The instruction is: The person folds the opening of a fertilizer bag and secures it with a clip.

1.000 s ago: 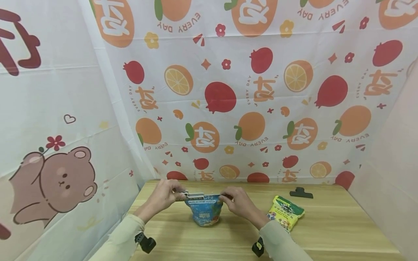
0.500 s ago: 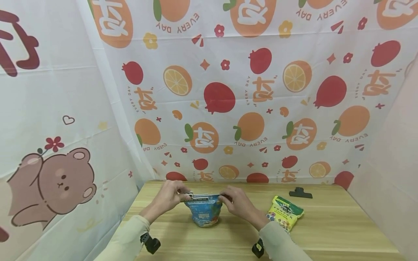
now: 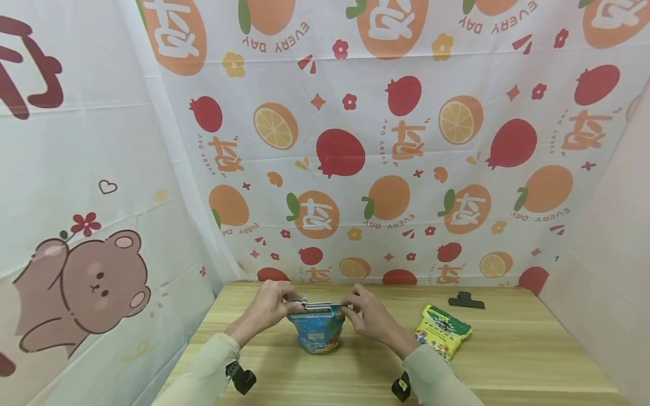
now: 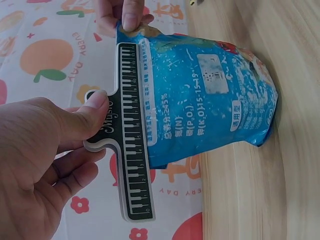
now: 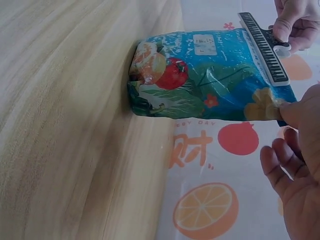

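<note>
A blue bag (image 3: 317,336) with vegetables printed on it and white lettering stands upright on the wooden table. Along its top edge lies a black-and-white clip (image 4: 132,130) with a piano-key pattern and the word "Music". Thumb and fingers of the left hand (image 3: 271,307) pinch the clip's handle. In the left wrist view, one end of the clip sticks out past the bag's side. The right hand (image 3: 369,317) pinches the bag's other top corner between thumb and fingers, as the right wrist view shows; its other fingers are loosely curled.
To the right of the hands lies a yellow and green packet (image 3: 443,331). Behind it sits a second, black clip (image 3: 466,300). A fruit-print curtain (image 3: 376,169) hangs at the back of the table (image 3: 528,349), with more cloth on both sides.
The left hand has moved to the right with the clip, along the bag's top edge and closer to the right hand. The right hand stays at its corner.
</note>
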The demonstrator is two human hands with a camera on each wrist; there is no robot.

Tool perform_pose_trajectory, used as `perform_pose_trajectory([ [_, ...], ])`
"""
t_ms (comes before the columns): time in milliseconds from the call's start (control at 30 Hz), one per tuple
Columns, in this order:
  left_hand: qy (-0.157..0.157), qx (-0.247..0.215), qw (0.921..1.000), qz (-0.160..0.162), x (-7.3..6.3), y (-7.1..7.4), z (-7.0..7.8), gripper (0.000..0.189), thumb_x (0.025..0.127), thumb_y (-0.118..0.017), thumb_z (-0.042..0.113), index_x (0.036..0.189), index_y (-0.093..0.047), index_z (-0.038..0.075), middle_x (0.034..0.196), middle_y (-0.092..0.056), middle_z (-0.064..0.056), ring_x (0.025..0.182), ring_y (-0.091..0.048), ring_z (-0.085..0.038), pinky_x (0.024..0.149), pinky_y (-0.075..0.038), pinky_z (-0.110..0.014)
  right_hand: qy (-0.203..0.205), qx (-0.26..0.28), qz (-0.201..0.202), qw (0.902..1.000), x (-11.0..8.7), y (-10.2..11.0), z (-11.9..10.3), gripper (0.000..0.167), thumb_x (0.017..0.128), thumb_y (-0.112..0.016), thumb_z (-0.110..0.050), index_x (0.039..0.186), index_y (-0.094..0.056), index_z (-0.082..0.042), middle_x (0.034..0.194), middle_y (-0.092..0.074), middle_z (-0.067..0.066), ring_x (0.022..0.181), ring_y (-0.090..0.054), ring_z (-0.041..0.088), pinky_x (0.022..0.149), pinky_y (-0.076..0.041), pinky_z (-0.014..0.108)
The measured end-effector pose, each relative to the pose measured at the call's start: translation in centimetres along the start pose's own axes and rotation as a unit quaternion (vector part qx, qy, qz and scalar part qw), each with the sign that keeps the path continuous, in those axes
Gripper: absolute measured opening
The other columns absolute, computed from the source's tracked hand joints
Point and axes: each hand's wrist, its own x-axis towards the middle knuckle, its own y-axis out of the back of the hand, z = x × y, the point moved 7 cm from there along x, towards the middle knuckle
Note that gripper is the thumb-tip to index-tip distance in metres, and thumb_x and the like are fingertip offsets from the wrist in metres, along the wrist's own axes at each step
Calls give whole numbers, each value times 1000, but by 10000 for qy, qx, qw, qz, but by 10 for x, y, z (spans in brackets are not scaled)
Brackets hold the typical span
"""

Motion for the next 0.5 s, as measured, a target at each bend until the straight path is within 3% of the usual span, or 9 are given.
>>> perform_pose_trajectory([
  [267,-4,-18,10000,5,3,-5,3,9,76,-87,11,82,-81,11,73,-72,2,64,-62,-2,57,-47,-18,-303,338,180,9988,-2,0,2,11,95,-70,-9,104,-74,-14,92,-72,-3,74,-60,-1,65,-54,17],
  [500,-49,-5,10000,-1,6,-9,8,8,77,-87,12,82,-81,12,72,-71,2,61,-57,1,55,-44,-18,-575,631,331,9958,-5,1,6,21,92,-73,-7,112,-68,-11,88,-73,-1,74,-64,0,67,-56,19],
])
